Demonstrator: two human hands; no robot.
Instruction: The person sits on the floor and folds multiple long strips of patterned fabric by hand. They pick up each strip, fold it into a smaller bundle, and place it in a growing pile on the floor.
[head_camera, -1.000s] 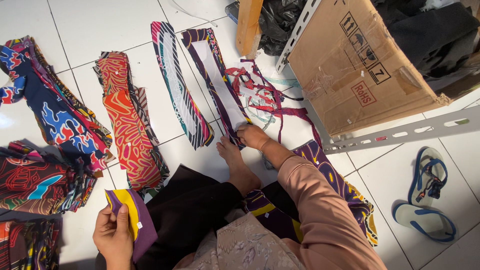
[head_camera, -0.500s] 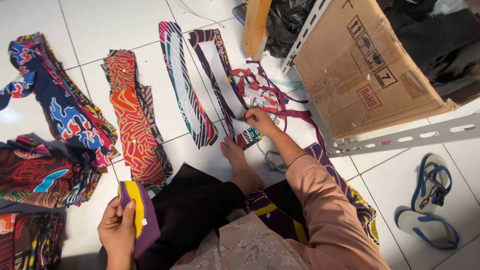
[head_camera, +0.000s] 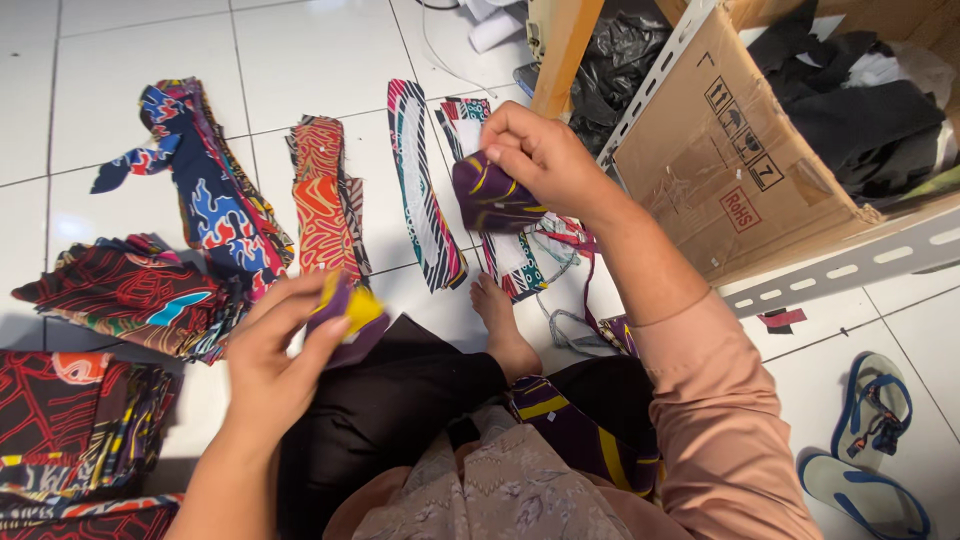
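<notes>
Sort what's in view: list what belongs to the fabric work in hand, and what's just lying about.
In hand:
left hand holding a purple and yellow fabric piece
right hand holding a purple patterned piece
patterned fabric strips laid out on the floor

Lying about:
blue sandals
cardboard box of dark cloth

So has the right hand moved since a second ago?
Yes. The right hand has lifted off the floor strips, holding a purple cloth piece, and is now nearer the cardboard box.
</notes>
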